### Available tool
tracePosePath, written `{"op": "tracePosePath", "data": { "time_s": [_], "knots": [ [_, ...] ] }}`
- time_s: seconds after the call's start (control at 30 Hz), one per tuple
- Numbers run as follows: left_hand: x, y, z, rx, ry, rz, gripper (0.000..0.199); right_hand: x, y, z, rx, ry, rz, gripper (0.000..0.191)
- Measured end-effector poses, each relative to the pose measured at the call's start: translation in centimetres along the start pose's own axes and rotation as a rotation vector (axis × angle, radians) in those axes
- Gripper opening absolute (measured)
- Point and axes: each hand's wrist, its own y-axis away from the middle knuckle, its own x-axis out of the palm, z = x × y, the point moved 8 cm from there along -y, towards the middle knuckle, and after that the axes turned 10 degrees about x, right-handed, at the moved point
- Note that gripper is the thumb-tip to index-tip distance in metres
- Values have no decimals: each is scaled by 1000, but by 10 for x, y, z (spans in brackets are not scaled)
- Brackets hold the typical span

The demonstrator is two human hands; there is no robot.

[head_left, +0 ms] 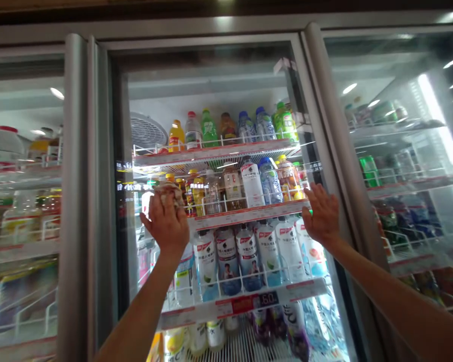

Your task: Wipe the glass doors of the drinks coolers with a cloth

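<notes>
My left hand [166, 221] is raised against the glass door [211, 65] of a drinks fridge, with its fingers over a crumpled, brownish-white cloth [170, 191]. The cloth lies between the fingers and the glass. My right hand [322, 215] rests on the right part of the same door, fingers spread, with nothing in it. Behind the glass, between my hands, stand rows of bottles, among them a white-labelled bottle [252, 183] on the middle shelf and a blue-capped bottle [271, 180] beside it.
The door's metal frame [100, 201] runs down the left, and another metal post [343, 141] stands on the right. Neighbouring glass doors show more drinks, including a red-capped bottle [5, 146] at the left. A price rail [189, 318] crosses below the lower bottles.
</notes>
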Motion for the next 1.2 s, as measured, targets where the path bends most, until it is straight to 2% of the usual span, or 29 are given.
{"op": "tracePosePath", "data": {
  "time_s": [0.03,0.07,0.17,0.2,0.23,0.27,0.3,0.37,0.47,0.5,0.53,0.57,0.6,0.7,0.73,0.77,0.8,0.83,0.97,1.03,1.1,1.2],
  "knots": [
    [1,5,-12,10,15,2,42,0,0,0,5,-2,3,50],
    [4,13,-33,59,39,11,41,0,0,-1,9,-4,5,50],
    [16,45,-121,327,128,68,37,1,1,-3,8,-17,5,51],
    [20,55,-144,418,156,106,37,1,1,-4,3,-23,2,51],
    [21,62,-157,486,172,119,37,1,1,-4,-3,-28,-3,50],
    [20,64,-158,509,169,118,37,1,1,-4,-7,-32,-7,50],
    [18,62,-149,500,149,109,36,1,1,-4,-11,-34,-11,50],
    [9,44,-102,382,69,71,36,0,1,-3,-16,-31,-21,49],
    [-5,17,-19,59,-30,-1,39,-1,1,-1,-13,-21,-25,47],
    [-7,15,-6,2,-38,-9,40,-1,0,-1,-8,-16,-20,47],
    [-8,16,-4,-20,-34,-12,41,-1,0,-1,-3,-13,-13,47],
    [-6,21,-13,8,-18,-5,41,0,0,-1,1,-11,-7,48],
    [-3,29,-33,79,11,14,40,0,0,-1,4,-9,-6,48],
    [7,62,-113,414,154,92,36,-1,0,-1,-4,-13,-19,48],
    [8,72,-132,502,200,114,35,-1,1,-2,-7,-17,-24,48],
    [9,78,-141,550,226,130,34,-1,1,-2,-9,-21,-25,48],
    [8,79,-139,553,228,137,34,-1,1,-2,-11,-25,-24,49],
    [5,76,-126,514,205,129,34,-1,1,-3,-11,-29,-20,49],
    [-16,47,-32,158,34,11,34,-1,0,-2,-4,-32,-9,49],
    [-22,40,-7,44,28,-35,37,-1,0,-1,3,-23,-8,48],
    [-18,40,-16,50,69,-33,39,-2,-1,0,5,-12,-9,47],
    [-3,45,-69,211,140,19,38,-2,-1,0,-4,-5,-9,46]
  ]
}}
